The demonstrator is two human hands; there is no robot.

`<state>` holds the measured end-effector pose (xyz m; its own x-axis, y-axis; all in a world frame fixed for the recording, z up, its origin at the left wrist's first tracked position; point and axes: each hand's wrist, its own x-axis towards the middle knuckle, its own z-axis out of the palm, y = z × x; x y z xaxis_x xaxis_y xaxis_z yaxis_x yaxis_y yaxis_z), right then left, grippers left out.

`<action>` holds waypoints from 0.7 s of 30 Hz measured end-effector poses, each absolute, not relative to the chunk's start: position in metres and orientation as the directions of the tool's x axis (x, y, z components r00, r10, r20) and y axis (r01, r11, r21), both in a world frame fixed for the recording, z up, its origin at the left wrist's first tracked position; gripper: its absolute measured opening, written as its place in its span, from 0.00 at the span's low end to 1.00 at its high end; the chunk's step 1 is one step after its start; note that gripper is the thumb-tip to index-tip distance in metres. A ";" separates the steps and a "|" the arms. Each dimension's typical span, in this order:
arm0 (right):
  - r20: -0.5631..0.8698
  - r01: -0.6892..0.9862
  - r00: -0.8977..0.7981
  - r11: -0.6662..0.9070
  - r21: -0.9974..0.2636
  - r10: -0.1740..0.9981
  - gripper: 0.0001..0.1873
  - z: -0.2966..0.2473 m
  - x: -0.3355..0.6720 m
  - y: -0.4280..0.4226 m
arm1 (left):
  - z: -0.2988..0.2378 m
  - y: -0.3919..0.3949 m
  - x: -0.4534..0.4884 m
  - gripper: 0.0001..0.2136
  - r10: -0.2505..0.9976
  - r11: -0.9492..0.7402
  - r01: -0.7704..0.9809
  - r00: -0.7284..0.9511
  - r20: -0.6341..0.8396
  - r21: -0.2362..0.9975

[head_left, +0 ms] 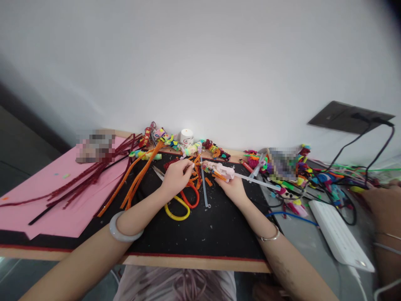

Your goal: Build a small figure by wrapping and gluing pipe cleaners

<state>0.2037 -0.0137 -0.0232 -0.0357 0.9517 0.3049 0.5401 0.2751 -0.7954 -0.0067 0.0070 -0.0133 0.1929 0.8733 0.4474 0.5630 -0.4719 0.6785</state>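
Observation:
My right hand [234,188] is closed round a pale pink hot glue gun [224,170], with a long translucent glue stick [257,181] sticking out of its back. The gun's nozzle points left, toward my left hand [177,177]. That hand is closed in a pinch close to the nozzle; what its fingertips hold is too small to make out. Short orange pipe cleaner pieces [198,177] lie below the nozzle. Scissors [177,207] with yellow and orange-red handles rest partly under my left hand. Another glue stick [204,186] lies on the black mat [216,234].
Long orange [133,188] and dark red pipe cleaners [84,179] lie left, partly over pink paper [46,200]. Colourful figures [171,140] and a white cup [187,137] line the wall. Right are a white power strip [340,236], cables, and another person's hand [382,205].

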 end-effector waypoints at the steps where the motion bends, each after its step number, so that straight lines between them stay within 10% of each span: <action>1: 0.309 0.540 -0.037 0.279 -0.794 0.950 0.14 -0.023 0.204 -0.014 | -0.013 0.007 -0.007 0.08 0.872 -0.474 0.562 0.194 0.449 0.678; 21: 0.335 0.619 -0.010 0.269 -0.738 0.942 0.15 -0.021 0.203 -0.015 | -0.016 0.008 -0.008 0.08 0.880 -0.445 0.577 0.141 0.453 0.685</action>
